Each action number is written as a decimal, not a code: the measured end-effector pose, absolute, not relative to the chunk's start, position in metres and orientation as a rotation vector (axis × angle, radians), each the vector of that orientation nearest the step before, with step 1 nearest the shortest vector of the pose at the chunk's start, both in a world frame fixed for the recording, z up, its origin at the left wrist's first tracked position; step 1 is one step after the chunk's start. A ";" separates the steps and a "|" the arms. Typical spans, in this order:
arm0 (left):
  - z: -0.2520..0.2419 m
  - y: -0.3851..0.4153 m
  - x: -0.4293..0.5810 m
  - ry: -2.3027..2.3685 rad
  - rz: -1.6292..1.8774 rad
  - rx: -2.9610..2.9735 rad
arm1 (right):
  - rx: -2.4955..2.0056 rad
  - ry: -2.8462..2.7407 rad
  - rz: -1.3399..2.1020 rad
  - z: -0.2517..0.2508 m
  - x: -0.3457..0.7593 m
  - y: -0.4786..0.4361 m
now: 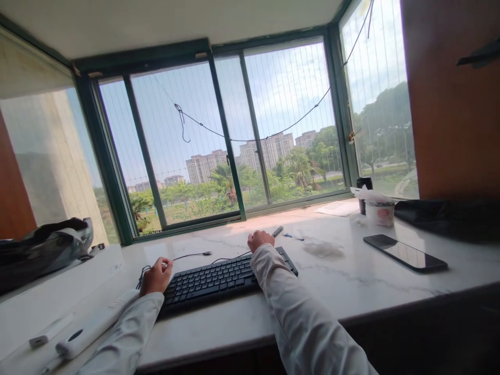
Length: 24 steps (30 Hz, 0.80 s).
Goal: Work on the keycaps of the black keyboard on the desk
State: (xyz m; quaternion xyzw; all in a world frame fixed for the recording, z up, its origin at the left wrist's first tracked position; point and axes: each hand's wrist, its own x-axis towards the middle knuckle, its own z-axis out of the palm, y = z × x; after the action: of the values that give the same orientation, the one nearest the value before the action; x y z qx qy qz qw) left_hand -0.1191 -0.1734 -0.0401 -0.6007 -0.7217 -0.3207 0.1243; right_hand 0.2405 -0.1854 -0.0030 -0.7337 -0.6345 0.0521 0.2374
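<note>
Resting at keyboard (219,278) ends | left hand (156,277) curled at left edge | right hand (260,240) fisted, hold unclear

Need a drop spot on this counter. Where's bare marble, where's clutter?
Bare: the counter between keyboard and phone, in front of the crumpled wrap; also the edge strip before the keyboard. Crowded: left end, with white box and white device beside the left hand and its cable; far right, cup and black bag.

No text can be read here. The white box (78,276) bears a small dark mark, too small to make out. The keyboard (219,278) legends and the cup (378,212) label are blurred.
</note>
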 end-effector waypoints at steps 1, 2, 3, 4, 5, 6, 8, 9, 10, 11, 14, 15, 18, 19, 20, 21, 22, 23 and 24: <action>-0.039 -0.175 -0.119 -2.096 -0.925 -1.712 | -2.040 -1.705 0.113 -0.003 0.246 -0.185; -0.039 -0.177 -0.118 -2.089 -0.920 -1.688 | -2.070 -1.671 0.082 -0.003 0.252 -0.184; -0.038 -0.179 -0.117 -2.086 -0.918 -1.674 | -2.103 -1.641 0.055 -0.003 0.259 -0.184; -0.038 -0.180 -0.116 -2.077 -0.918 -1.672 | -2.138 -1.617 0.028 -0.003 0.268 -0.184; -0.039 -0.180 -0.115 -2.072 -0.914 -1.679 | -2.172 -1.595 -0.002 -0.002 0.278 -0.184; -0.039 -0.180 -0.114 -2.062 -0.914 -1.684 | -2.207 -1.578 -0.026 -0.002 0.289 -0.184; -0.040 -0.178 -0.114 -2.031 -0.910 -1.725 | -2.271 -1.541 -0.077 -0.004 0.314 -0.183; -0.041 -0.177 -0.114 -2.022 -0.911 -1.734 | -2.300 -1.519 -0.104 -0.006 0.327 -0.181; -0.041 -0.176 -0.115 -2.020 -0.917 -1.726 | -2.332 -1.490 -0.143 -0.010 0.340 -0.179; -0.042 -0.176 -0.115 -2.020 -0.925 -1.716 | -2.382 -1.436 -0.241 -0.014 0.353 -0.176; -0.042 -0.176 -0.115 -2.018 -0.936 -1.710 | -2.500 -1.369 -0.329 -0.033 0.388 -0.166; -0.042 -0.176 -0.114 -2.019 -0.938 -1.707 | -2.528 -1.368 -0.297 -0.039 0.397 -0.163; -0.042 -0.178 -0.113 -2.019 -0.947 -1.701 | -2.541 -1.399 -0.224 -0.047 0.408 -0.158; -0.041 -0.179 -0.113 -2.019 -0.951 -1.703 | -2.528 -1.408 -0.239 -0.046 0.408 -0.158; -0.040 -0.180 -0.112 -2.024 -0.955 -1.703 | -2.508 -1.411 -0.266 -0.043 0.406 -0.159; -0.040 -0.181 -0.112 -2.033 -0.959 -1.700 | -2.476 -1.410 -0.298 -0.038 0.403 -0.160; -0.039 -0.183 -0.112 -2.045 -0.964 -1.697 | -2.432 -1.405 -0.332 -0.033 0.399 -0.162; -0.038 -0.184 -0.112 -2.056 -0.969 -1.694 | -2.373 -1.394 -0.361 -0.028 0.395 -0.163; -0.037 -0.185 -0.111 -2.063 -0.976 -1.695 | -2.309 -1.362 -0.379 -0.023 0.391 -0.165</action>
State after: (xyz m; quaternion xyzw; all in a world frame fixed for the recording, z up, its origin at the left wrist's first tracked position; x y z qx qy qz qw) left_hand -0.1114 -0.1852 -0.0369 -0.5896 -0.7176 -0.3394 0.1492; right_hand 0.3906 -0.1654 -0.0226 -0.8329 -0.4911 -0.1366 0.2155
